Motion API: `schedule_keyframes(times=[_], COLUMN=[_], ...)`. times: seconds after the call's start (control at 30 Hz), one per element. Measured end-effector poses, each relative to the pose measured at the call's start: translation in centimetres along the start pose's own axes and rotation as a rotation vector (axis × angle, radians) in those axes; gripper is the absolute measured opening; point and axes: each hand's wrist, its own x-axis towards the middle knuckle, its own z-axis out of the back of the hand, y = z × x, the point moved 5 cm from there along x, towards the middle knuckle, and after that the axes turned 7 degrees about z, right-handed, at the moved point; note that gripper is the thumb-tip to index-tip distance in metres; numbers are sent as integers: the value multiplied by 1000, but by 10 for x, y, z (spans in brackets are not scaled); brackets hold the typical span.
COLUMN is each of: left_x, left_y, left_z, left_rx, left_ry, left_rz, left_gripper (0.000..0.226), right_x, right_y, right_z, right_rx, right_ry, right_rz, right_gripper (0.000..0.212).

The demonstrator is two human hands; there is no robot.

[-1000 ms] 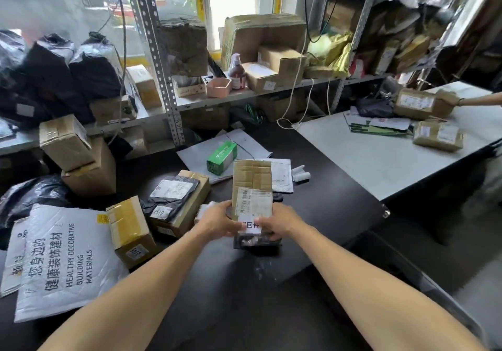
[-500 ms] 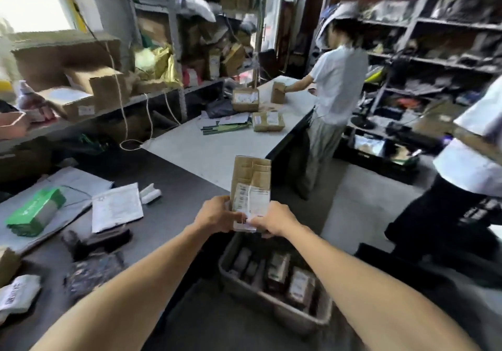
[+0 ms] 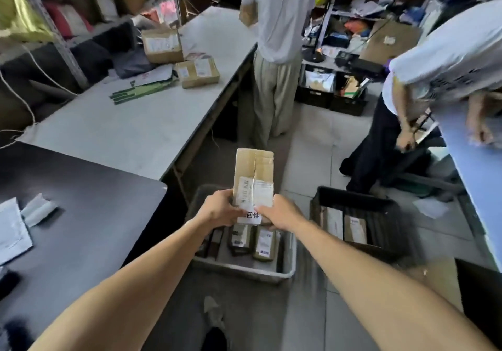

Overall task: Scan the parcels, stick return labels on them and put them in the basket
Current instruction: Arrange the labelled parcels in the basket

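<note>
I hold a flat brown cardboard parcel [image 3: 254, 176] upright in the air, directly over a grey basket [image 3: 244, 270] on the floor. My left hand [image 3: 218, 209] grips its lower left edge and my right hand [image 3: 277, 213] grips its lower right edge. A white shipping label covers the parcel's lower half, and a white return label [image 3: 251, 217] with black characters sits at the bottom between my thumbs. Several labelled parcels [image 3: 264, 243] lie inside the basket below.
A black crate [image 3: 353, 204] with parcels stands right of the basket. The dark table [image 3: 81, 201] is at my left, the white table [image 3: 135, 127] with boxes behind it. One person stands at the white table, another bends over at the right by a blue surface [image 3: 478, 166].
I have turned right, away from the dark table, carrying the parcel in both hands. It now hangs over the grey floor basket, which has come fully into view.
</note>
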Motion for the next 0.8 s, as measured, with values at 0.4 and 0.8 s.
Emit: schedule_keyframes(times=[0.4, 0.8], left_x=[167, 330], left_y=[55, 166], left_z=[-64, -250], left_rx=[21, 64], left_ry=[249, 385], left_rz=[168, 337], left_gripper=[47, 52], right_x=[134, 253], right_y=[-104, -344], right_z=[-49, -140], right_rx=[31, 99], right_ry=[90, 160], right_rz=[-212, -398], right_gripper=[42, 45])
